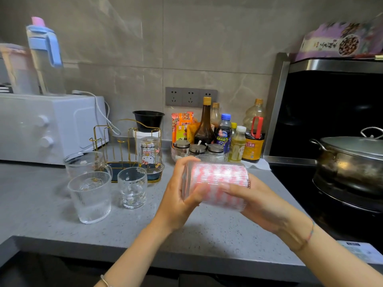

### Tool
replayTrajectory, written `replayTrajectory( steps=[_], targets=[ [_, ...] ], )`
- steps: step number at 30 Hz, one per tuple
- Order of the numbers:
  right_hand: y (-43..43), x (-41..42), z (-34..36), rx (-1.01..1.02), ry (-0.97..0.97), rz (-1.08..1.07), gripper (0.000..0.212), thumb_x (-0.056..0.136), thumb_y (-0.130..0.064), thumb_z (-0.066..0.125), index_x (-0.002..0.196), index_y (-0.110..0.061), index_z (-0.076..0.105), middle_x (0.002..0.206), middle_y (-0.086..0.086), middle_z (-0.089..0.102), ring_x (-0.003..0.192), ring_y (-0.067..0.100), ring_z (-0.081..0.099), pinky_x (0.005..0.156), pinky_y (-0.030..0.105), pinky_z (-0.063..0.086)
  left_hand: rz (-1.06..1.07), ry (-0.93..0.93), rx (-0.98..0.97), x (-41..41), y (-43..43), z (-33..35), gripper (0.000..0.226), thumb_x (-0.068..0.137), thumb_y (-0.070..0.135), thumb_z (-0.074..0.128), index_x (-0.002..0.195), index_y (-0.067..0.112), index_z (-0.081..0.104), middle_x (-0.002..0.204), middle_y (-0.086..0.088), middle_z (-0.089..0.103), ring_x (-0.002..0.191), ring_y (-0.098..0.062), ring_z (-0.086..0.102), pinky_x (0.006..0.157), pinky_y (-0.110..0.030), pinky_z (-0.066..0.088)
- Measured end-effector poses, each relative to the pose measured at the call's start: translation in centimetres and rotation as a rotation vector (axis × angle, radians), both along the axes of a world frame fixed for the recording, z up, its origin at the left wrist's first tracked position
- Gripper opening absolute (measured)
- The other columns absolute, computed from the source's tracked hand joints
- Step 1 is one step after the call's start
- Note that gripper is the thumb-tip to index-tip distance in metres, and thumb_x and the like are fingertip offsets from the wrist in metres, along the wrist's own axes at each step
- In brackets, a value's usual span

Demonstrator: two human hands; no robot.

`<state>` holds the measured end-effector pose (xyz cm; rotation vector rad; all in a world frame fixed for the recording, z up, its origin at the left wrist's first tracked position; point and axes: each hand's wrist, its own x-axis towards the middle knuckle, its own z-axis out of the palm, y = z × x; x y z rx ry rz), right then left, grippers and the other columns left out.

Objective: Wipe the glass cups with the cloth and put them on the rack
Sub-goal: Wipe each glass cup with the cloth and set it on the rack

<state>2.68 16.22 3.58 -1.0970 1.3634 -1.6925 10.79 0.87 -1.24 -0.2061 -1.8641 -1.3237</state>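
Countertop (217, 235) of speckled grey stone carries nearly everything we see. At its far left stands a white oven (51, 127), and on the stove to the right a steel pot (350, 162) sits under its lid, so we cannot tell what is in it. Above the middle of the counter we find the left hand (178, 195) and right hand (261, 204) holding a ribbed glass cup (215, 183) on its side. The left hand grips the base end and the right hand's fingers curl around the rim end. A pink and white cloth (217, 172) is stuffed inside it. Behind and to the left stands the gold wire rack (122, 146), with one printed glass (149, 154) upside down on its right side. In front of the rack three glass cups stand upright: a handled mug (85, 162), a ribbed tumbler (90, 196) and a small glass (132, 187). We cannot tell whether they hold water. By the wall, a tall bottle (205, 125) holds dark liquid, and lidded jars (196, 149) sit in front of it.
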Motion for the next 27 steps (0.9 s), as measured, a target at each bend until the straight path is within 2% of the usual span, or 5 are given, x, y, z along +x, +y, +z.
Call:
replayTrajectory(
  steps=[6, 8, 14, 22, 27],
  targets=[
    [-0.1, 0.0, 0.7, 0.062, 0.157, -0.090, 0.037, 0.078, -0.019, 0.063, 0.114, -0.015, 0.060, 0.106, 0.001, 0.073, 0.100, 0.017, 0.069, 0.085, 0.022, 0.054, -0.023, -0.170, 0.141, 0.1, 0.3, -0.1, 0.083, 0.060, 0.090, 0.049, 0.128, 0.045, 0.038, 0.114, 0.041, 0.051, 0.082, -0.011, 0.069, 0.051, -0.024, 0.052],
    [-0.1, 0.1, 0.7, 0.086, 0.226, -0.150, 0.030, 0.078, -0.018, 0.066, 0.107, -0.019, 0.062, 0.099, -0.005, 0.074, 0.094, 0.010, 0.070, 0.077, 0.016, 0.053, -0.030, -0.284, 0.280, 0.2, 0.5, 0.4, 0.084, 0.061, 0.087, 0.045, 0.130, 0.039, 0.042, 0.120, 0.021, 0.059, 0.068, -0.015, 0.070, 0.049, -0.026, 0.051],
    [-0.6, 0.1, 0.2, 0.089, 0.307, -0.217, 0.025, 0.080, -0.010, 0.070, 0.098, -0.026, 0.062, 0.089, -0.016, 0.074, 0.086, 0.003, 0.070, 0.067, 0.011, 0.051, -0.171, -0.497, 0.532, 0.5, 1.3, 1.5, 0.061, 0.088, 0.066, 0.035, 0.099, 0.017, 0.069, 0.069, -0.001, 0.071, 0.053, -0.013, 0.062, 0.046, -0.021, 0.046],
    [0.0, -0.3, 0.5, 0.041, 0.104, 0.026, 0.037, 0.068, -0.007, 0.074, 0.104, -0.015, 0.069, 0.103, 0.009, 0.072, 0.095, 0.021, 0.069, 0.078, 0.026, 0.055, -0.096, -0.180, 0.164, 0.1, 0.4, 0.1, 0.088, 0.062, 0.085, 0.057, 0.119, 0.019, 0.046, 0.090, 0.011, 0.068, 0.068, -0.014, 0.068, 0.050, -0.028, 0.053],
    [0.5, -1.2, 0.3, 0.034, -0.092, 0.101, 0.061, 0.043, -0.031, 0.094, 0.099, -0.016, 0.076, 0.104, 0.012, 0.072, 0.091, 0.022, 0.071, 0.072, 0.027, 0.056, -0.189, -0.160, 0.027, 0.7, 0.0, -0.1, 0.082, 0.070, 0.073, 0.063, 0.129, 0.024, 0.036, 0.110, 0.031, 0.057, 0.107, -0.004, 0.062, 0.079, -0.022, 0.054]
  ],
)
